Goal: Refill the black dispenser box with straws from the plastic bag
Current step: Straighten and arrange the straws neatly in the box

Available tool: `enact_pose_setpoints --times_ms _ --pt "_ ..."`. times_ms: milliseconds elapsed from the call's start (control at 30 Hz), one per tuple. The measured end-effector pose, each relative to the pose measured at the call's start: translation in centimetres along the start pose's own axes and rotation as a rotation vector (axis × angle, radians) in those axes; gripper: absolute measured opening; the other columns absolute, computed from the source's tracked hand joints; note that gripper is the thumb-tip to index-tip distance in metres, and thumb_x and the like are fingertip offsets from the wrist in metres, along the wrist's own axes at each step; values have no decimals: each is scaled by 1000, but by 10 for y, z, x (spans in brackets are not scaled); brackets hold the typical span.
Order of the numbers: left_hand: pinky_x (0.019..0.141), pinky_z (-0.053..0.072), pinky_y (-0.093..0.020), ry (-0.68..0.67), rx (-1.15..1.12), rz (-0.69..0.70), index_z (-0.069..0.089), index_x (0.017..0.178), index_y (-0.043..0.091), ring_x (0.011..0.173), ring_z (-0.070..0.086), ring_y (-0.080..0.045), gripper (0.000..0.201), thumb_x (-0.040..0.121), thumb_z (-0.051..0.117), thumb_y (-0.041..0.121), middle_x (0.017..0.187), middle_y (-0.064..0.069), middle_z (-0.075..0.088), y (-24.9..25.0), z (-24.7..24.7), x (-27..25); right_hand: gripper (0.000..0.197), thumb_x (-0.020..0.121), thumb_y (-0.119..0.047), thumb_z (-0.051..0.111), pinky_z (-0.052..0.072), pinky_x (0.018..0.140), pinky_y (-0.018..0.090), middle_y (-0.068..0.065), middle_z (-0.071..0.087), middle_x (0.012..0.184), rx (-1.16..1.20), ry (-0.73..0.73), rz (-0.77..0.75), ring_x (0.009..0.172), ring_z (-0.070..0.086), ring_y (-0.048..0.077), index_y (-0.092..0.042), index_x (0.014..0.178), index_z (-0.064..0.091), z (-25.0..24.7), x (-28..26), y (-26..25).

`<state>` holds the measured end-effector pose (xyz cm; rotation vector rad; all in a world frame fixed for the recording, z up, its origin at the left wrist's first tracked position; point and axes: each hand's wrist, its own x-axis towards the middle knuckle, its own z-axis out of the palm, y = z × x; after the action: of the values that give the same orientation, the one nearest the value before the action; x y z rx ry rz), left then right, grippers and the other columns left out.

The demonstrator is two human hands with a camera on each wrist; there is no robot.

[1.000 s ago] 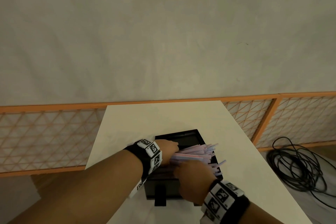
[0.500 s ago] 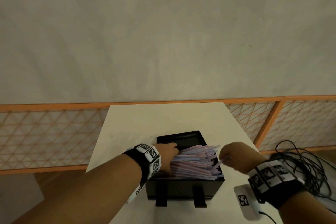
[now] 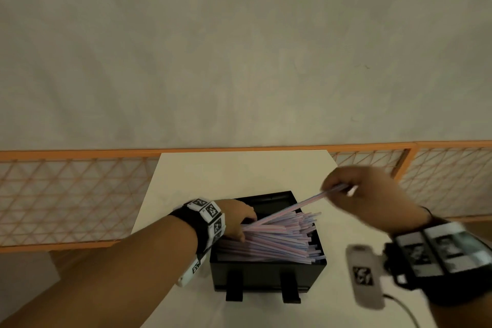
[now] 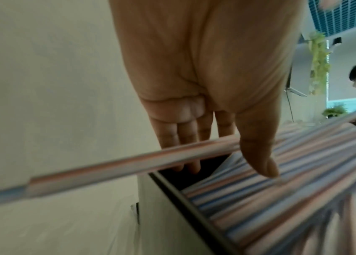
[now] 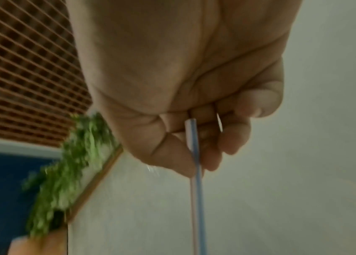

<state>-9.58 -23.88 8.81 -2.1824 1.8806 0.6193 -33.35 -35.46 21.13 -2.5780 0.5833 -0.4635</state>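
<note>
1. Black rectangular plastic dispenser box sits at near-centre of the white counter, lid off, heaped w/ thin pink-and-blue striped straws.
2. Heap's long axis runs approx 9-to-3 o'clock; the 3 o'clock ends splay over the box's rim.
3. Left hand is at the box's 9 o'clock side, fingers straight, reaching down inside the rim; thumb rests on the heap, not gripping.
4. Right hand, blurred, is up at approx 2 o'clock from the box, clenched round the tip of a single striped straw.
5. That straw slants from 2 o'clock down to 8 o'clock; its low end is by the left hand.
6. Judgement: right hand is the one to swing it parallel w/ the heap, then lower.
7. Plastic bag: not in view.
</note>
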Motion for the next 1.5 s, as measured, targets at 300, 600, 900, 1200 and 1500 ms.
enact_pose_setpoints --times_ms 300,600,900,1200,1500 --pt "97 46 -36 -20 -81 -24 48 134 13 124 50 -30 58 80 68 21 143 -11 44 3 1 -11 27 89 -37 53 44 93 26 -10 67 117 -347 -193 55 111 60 13 -32 110 68 133 5 44" --pt "86 54 -47 36 92 -59 43 133 7 97 64 -42 57 83 64 26 159 -20 7 17 33 8 31 86 -22 48 50 92 37 8 65 113 -416 -483 -247 104 60 27 -11 109 66 150 -12 -2" --pt "87 53 -47 50 121 -71 52 121 0 97 62 -42 39 87 59 19 154 -23 20 21 31 12 35 92 -23 46 45 99 41 17 61 119 -543 -679 -191 109 56 32 -1 116 58 178 -5 -26" --pt "70 41 -41 227 172 28 44 122 9 82 58 -33 30 93 44 17 111 -20 52 31 40 12 31 92 -22 45 46 95 41 17 59 120 -587 -671 -124 109 55 33 -5 114 60 186 -6 -22" --pt "88 48 -49 153 64 -122 41 128 -2 108 57 -42 44 88 56 7 125 -25 50 39 38 27 31 92 -21 46 45 95 41 17 57 122 -559 -669 -84 110 53 34 -5 116 59 186 -9 -19"
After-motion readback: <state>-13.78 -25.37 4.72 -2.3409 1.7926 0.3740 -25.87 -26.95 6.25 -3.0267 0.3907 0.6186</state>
